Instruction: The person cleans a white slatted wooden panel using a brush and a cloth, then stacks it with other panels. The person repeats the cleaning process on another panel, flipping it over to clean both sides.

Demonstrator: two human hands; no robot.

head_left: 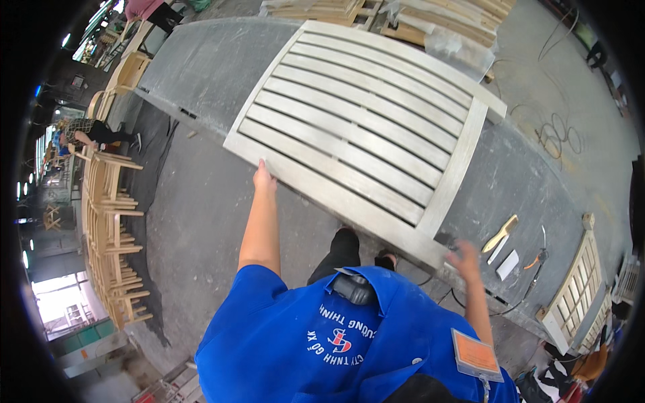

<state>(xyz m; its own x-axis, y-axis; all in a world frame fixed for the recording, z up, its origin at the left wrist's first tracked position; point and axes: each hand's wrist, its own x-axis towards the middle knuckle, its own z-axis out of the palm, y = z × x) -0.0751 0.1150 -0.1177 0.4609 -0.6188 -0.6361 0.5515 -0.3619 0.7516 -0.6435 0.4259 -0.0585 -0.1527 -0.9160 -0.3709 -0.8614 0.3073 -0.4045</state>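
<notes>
A pale, greyish-white slatted wooden panel point(349, 127) lies across a long grey table, its near edge jutting toward me. My left hand point(264, 177) grips that edge close to the left corner, thumb on top and the other fingers mostly hidden. Beside the panel's near right corner is my right hand point(463, 260), smeared by motion, so its grip is unclear. A small dark object point(445, 238) sits between that hand and the panel; its kind is too blurred to tell. To the right lie a brush with a yellowish wooden handle point(500, 234) and a white block point(508, 264).
The grey table point(208, 67) extends beyond the panel on both sides. A cable with an orange-and-black fitting point(536, 260) lies at right, near another slatted piece point(579, 289). Wooden chairs point(111, 228) line the left. Stacked timber point(450, 23) stands behind. A person point(101, 131) is far left.
</notes>
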